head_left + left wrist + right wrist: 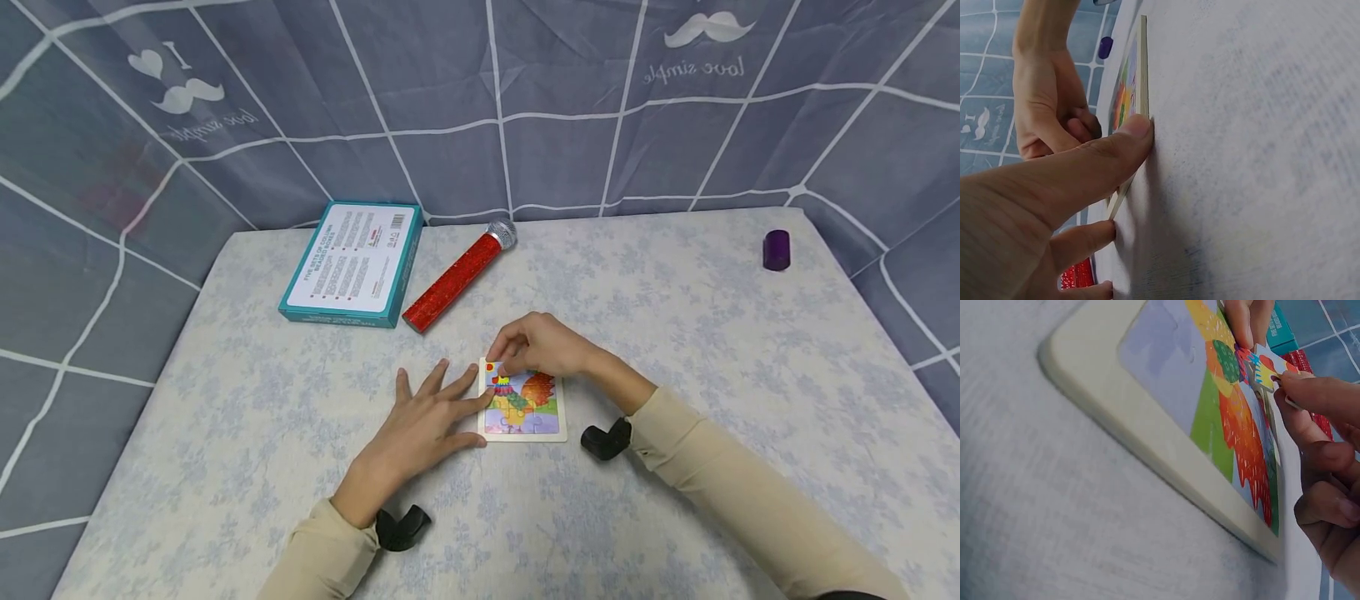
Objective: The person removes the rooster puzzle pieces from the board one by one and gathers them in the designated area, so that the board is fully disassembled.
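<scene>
A small square jigsaw puzzle with a colourful rooster picture lies in a pale frame on the table. My right hand pinches a puzzle piece between thumb and finger at the top left part of the picture. In the right wrist view that piece stands tilted above the picture. My left hand lies spread at the left side of the puzzle, its fingers fairly straight. The left thumb touches the frame's edge. Whether the piece touches its neighbours is hard to tell.
Behind the puzzle lie a red glittery microphone and a teal and white box. A small purple cylinder stands at the far right. Grey checked cloth hangs along the table's back and sides.
</scene>
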A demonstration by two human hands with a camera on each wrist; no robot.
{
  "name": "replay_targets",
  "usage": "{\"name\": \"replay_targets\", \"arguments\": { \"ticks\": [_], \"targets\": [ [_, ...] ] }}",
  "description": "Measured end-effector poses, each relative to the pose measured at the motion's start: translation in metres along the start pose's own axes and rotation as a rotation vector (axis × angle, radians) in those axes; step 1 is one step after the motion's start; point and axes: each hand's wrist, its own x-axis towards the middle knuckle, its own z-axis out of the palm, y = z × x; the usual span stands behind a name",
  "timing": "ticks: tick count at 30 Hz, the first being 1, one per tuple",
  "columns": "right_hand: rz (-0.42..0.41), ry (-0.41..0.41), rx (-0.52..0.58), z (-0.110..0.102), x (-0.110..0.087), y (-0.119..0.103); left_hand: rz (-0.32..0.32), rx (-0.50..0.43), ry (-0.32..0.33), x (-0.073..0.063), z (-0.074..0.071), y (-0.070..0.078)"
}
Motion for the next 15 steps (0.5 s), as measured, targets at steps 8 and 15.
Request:
{"name": "replay_targets", "arguments": {
  "ticks": [8, 15],
  "targets": [
    [0.056, 0.048, 0.096, -0.006, -0.006, 0.003, 0.022, 0.083, 0.028, 0.000, 0.000, -0.001],
    [0.113, 0.081, 0.103, -0.026, -0.025, 0.013, 0.022, 0.102, 0.026, 0.002, 0.000, 0.001]
  ]
}}
